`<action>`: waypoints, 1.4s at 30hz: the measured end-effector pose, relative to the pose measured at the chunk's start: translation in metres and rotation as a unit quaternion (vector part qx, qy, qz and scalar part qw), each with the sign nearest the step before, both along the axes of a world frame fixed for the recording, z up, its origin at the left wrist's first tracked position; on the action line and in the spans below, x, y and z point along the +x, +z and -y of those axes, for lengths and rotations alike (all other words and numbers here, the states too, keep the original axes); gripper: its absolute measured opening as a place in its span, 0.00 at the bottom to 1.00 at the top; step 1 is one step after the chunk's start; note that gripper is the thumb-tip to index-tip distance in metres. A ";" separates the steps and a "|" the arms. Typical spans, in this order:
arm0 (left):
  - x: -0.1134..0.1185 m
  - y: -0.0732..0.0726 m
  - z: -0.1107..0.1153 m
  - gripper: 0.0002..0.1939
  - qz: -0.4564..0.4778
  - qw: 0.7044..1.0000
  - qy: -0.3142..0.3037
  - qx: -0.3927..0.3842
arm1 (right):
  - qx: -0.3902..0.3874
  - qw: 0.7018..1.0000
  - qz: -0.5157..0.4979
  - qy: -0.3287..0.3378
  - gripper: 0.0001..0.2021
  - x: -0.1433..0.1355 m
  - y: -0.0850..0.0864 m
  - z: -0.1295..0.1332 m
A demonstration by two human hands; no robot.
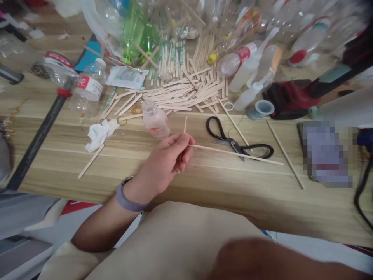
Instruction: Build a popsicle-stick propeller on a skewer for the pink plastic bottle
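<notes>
My left hand (175, 153) is closed in a pinch over the table, a band round its wrist. Between its thumb and fingers is a long thin wooden stick (236, 152), reaching right across the scissors. Another thin piece of wood (185, 124) sticks up above the same fingers, its lower end showing beneath them. Black-handled scissors (233, 144) lie spread on the table to the right. Just behind the hand stands a small glass bottle (156, 121). At the bottom edge a blurred brown shape (256, 258) looks like my right arm; no fingers can be made out.
Many flat wooden sticks (177, 95) are heaped behind the bottle. Plastic bottles crowd the back. Crumpled tissue (100, 134) lies left. To the right are a loose thin stick (285, 153), a spool (260, 109), a red and black power tool (291, 97) and a blurred-out phone-like object (326, 151).
</notes>
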State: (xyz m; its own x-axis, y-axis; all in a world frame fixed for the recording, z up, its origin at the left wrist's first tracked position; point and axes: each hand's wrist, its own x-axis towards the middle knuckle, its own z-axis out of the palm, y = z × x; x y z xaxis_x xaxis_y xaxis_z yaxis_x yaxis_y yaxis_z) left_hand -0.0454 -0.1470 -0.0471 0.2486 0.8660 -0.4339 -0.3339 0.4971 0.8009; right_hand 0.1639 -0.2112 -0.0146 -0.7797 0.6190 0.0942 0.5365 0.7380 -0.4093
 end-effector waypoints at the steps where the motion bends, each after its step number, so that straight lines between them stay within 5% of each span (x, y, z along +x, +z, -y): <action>1: -0.001 0.001 0.001 0.12 -0.006 1.000 -0.001 0.005 | -0.025 0.998 -0.005 0.062 0.19 0.003 0.004 -0.001; 3: 0.000 0.003 0.004 0.12 -0.023 1.000 -0.005 0.016 | -0.045 0.992 -0.011 0.120 0.19 0.010 0.011 -0.012; 6: 0.003 0.006 0.008 0.13 -0.028 0.999 0.006 0.020 | 0.144 0.983 -0.044 -0.102 0.13 0.019 0.010 -0.035; 8: 0.006 0.007 0.009 0.14 -0.013 1.000 0.022 0.009 | 0.183 0.969 -0.009 -0.168 0.14 0.020 0.000 -0.043; 11: 0.012 0.006 0.009 0.15 -0.008 0.999 0.052 -0.005 | 0.179 0.973 0.010 -0.148 0.16 0.011 -0.024 -0.044; 14: 0.016 0.003 0.009 0.16 -0.021 0.997 0.070 -0.011 | 0.265 0.948 0.046 -0.170 0.11 0.004 -0.039 -0.039; 24: 0.027 0.005 0.012 0.20 0.035 0.995 -0.022 -0.090 | 0.358 0.930 0.055 -0.059 0.15 0.000 -0.023 -0.046; 30: 0.036 0.005 0.021 0.23 -0.150 0.985 0.047 0.068 | 0.242 0.963 -0.047 -0.106 0.11 -0.009 -0.025 -0.046; 33: 0.031 -0.001 0.026 0.24 -0.245 0.952 0.038 0.178 | 0.010 0.980 -0.142 -0.138 0.11 -0.010 -0.024 -0.049; 36: 0.020 -0.007 0.029 0.25 -0.304 0.902 -0.032 0.304 | -0.258 0.942 -0.170 -0.133 0.14 -0.008 -0.021 -0.054; 38: 0.015 -0.011 0.029 0.25 -0.303 0.871 -0.079 0.378 | -0.350 0.917 -0.152 -0.115 0.15 -0.005 -0.021 -0.055; 40: 0.017 -0.013 0.027 0.25 -0.282 0.884 -0.086 0.362 | -0.301 0.938 -0.132 -0.113 0.16 -0.003 -0.021 -0.056; 42: 0.025 -0.014 0.023 0.26 -0.221 0.944 -0.029 0.245 | -0.092 0.985 -0.088 -0.117 0.16 -0.001 -0.022 -0.056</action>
